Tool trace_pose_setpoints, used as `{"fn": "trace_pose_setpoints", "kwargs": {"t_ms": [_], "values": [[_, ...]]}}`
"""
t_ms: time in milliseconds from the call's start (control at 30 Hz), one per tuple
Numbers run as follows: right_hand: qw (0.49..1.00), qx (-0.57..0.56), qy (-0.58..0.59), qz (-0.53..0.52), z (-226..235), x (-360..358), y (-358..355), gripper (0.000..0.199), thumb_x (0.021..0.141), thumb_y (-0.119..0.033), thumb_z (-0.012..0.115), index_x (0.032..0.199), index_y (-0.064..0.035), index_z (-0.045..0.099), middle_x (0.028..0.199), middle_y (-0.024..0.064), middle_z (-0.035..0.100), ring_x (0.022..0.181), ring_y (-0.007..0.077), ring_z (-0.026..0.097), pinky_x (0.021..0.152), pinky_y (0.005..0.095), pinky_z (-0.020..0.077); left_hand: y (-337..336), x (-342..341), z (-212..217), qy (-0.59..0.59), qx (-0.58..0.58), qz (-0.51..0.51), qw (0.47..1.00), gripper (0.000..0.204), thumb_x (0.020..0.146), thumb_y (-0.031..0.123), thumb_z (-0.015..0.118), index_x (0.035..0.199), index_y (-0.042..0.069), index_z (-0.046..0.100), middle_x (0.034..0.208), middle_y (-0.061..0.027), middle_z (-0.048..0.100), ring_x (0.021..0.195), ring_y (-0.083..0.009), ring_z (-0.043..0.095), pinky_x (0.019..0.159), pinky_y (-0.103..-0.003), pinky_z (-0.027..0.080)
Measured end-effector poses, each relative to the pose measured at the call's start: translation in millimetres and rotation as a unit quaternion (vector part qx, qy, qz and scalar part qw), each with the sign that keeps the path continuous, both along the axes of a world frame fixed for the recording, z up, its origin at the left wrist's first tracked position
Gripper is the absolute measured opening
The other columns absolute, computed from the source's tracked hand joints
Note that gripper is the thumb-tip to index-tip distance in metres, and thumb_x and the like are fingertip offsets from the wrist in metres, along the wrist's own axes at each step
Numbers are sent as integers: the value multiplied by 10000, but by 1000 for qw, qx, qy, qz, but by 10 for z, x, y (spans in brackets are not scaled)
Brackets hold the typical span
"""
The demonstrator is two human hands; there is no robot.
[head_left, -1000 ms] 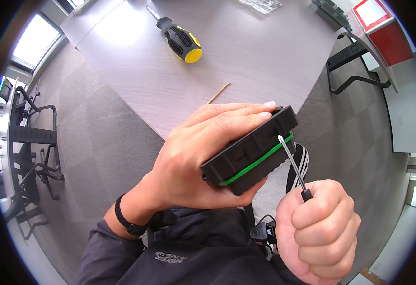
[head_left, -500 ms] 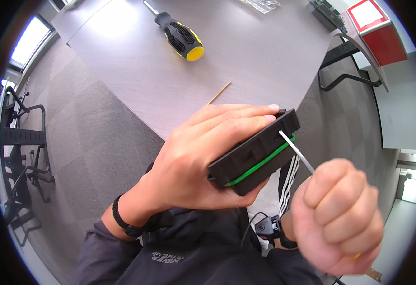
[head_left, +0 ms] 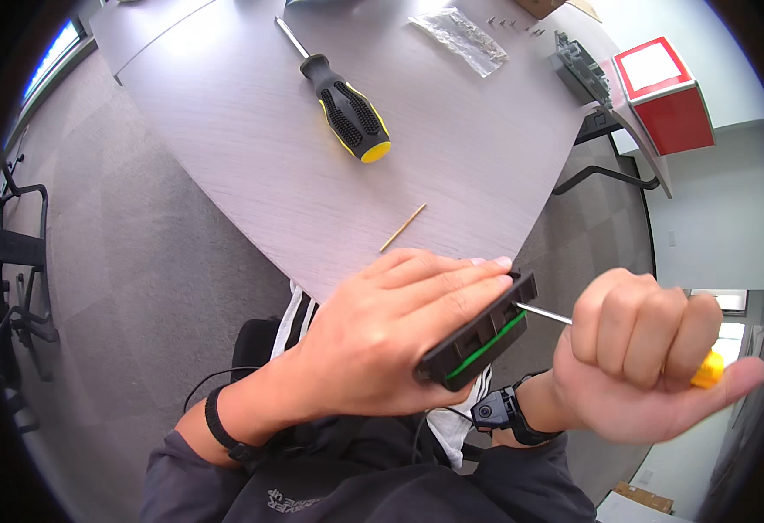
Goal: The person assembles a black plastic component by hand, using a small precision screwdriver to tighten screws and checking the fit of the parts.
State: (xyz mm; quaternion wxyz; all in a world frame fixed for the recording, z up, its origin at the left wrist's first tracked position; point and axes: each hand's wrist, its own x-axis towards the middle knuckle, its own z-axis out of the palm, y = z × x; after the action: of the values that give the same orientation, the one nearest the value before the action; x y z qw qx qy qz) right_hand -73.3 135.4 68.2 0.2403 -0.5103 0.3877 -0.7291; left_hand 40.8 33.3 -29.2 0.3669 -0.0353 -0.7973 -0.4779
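Gripped in my left hand [head_left: 382, 336] is a black plastic case [head_left: 462, 349] with a thin green strip [head_left: 491, 346] along its side. My fingers lie over its top and the case tilts up to the right. My right hand [head_left: 639, 353] is closed around a screwdriver [head_left: 546, 314]. Its metal shaft reaches left to the case's side, near the upper right end, and the tip seems to sit in an opening there. A yellow handle end shows beside my right thumb, which sticks out; my fingers hide the remaining handle.
On the pale table [head_left: 251, 174] lie a larger black and yellow screwdriver [head_left: 349, 118], a thin wooden stick [head_left: 404, 228], a clear plastic bag [head_left: 462, 39] and several small screws [head_left: 512, 24]. A grey moulded part [head_left: 580, 71] and a red and white box [head_left: 671, 100] stand farther right.
Both hands and the case appear lower in the picture, the view having shifted. The screwdriver has swung closer to level, and my right thumb now stretches outward past the handle end.
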Motion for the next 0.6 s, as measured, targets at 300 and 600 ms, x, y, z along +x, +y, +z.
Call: {"fn": "trace_pose_setpoints", "kwargs": {"t_ms": [300,600], "values": [[999,4,1,-53,3,159,-30,486,990,-363,382,566,-142,296,418,-38,311,315,66,248,314,214,204,14,-34,-12,16,6,4,1000,443,661,146,723,1056,-36,638,1083,-169,675,970,-275,667,811,-364,516],[999,19,-20,-21,62,107,35,499,1005,-339,387,551,-151,302,407,-68,252,313,54,194,315,223,164,10,-95,31,11,-31,12,999,245,796,139,653,999,3,670,1020,-145,698,947,-233,671,765,-323,530]]}}
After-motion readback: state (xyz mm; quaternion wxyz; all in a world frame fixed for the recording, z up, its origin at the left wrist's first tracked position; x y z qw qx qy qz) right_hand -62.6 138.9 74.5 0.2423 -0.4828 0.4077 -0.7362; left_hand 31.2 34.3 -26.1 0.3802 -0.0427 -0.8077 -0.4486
